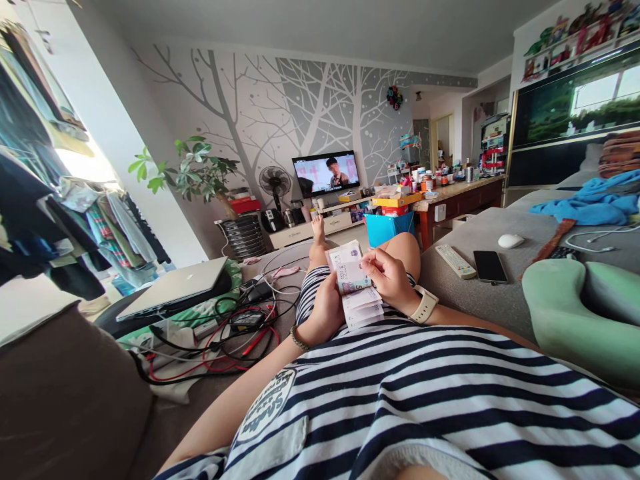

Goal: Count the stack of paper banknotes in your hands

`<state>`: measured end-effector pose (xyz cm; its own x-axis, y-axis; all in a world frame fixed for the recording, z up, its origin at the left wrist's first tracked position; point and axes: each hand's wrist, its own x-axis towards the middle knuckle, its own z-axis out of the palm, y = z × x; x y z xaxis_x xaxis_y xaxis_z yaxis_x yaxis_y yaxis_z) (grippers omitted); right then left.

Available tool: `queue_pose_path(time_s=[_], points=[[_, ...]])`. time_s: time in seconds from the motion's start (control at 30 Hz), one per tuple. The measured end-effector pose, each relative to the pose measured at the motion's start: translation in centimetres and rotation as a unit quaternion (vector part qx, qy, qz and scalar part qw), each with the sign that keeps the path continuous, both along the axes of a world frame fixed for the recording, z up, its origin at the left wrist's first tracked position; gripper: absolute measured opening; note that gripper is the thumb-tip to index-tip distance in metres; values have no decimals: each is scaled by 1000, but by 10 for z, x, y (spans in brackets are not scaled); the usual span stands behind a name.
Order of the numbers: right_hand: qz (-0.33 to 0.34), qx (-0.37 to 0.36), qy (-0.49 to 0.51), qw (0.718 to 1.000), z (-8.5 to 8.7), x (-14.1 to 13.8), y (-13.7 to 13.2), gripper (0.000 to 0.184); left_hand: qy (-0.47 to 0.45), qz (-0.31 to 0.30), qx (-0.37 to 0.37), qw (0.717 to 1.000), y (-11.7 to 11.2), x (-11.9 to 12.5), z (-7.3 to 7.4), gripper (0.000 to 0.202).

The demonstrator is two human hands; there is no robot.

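Note:
A stack of banknotes (353, 283) is held above my lap, fanned downward so that several pale purple notes overlap toward my shirt. Its left edge lies in the grip of my left hand (326, 308), thumb pressed on top, a beaded bracelet at the wrist. At the upper right of the stack, my right hand (391, 279) pinches the edge of a note between thumb and fingertips; a watch with a pale strap (424, 304) is on that wrist. The undersides of the notes and most of my left fingers are hidden.
Left of me on the sofa lie a silver laptop (175, 288) and tangled cables (240, 333). To my right are a remote (455, 261), a phone (490, 267), a white mouse (511, 241) and a green neck pillow (565, 313). Ahead stands a blue bin (389, 229).

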<state>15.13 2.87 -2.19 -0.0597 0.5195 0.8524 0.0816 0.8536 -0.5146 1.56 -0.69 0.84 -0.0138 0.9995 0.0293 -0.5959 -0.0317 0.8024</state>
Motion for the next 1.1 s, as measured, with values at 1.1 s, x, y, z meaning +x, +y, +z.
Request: queue_pose_path(time_s=[1.1], points=[[26,-11,-16,999,4,2,-6,50,-6,29,-7,1000,-7,1,7,35]])
